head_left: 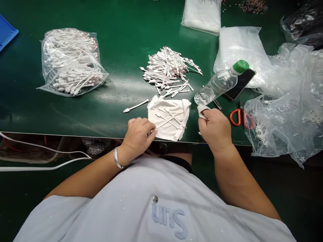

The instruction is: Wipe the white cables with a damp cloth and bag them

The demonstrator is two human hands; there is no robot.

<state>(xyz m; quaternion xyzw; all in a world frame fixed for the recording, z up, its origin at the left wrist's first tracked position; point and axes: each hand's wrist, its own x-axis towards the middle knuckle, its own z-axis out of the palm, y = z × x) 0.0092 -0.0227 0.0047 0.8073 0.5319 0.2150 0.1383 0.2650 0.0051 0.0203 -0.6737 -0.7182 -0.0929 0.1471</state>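
My left hand [139, 132] is closed at the left edge of a white cloth [166, 133], fingertips pinching the near end of a short white cable [163, 124]. Several similar cables lie across that cloth. My right hand [216, 129], a little to the right, is closed around a small folded white rag [202, 110]. A single loose cable [136, 106] rests just beyond my left hand. Past the cloth is a heap of short white cables [166, 69]. Close beyond my right hand a clear plastic bottle [215, 86] with a green cap tilts over a dark phone [241, 85].
A clear bag full of white cables [72, 62] lies at the left. Orange-handled scissors [236, 117] and crumpled plastic bags [290, 114] are at the right. Stacked clear bags [241, 47] lie behind the bottle. A blue tray corner [6, 32] shows far left.
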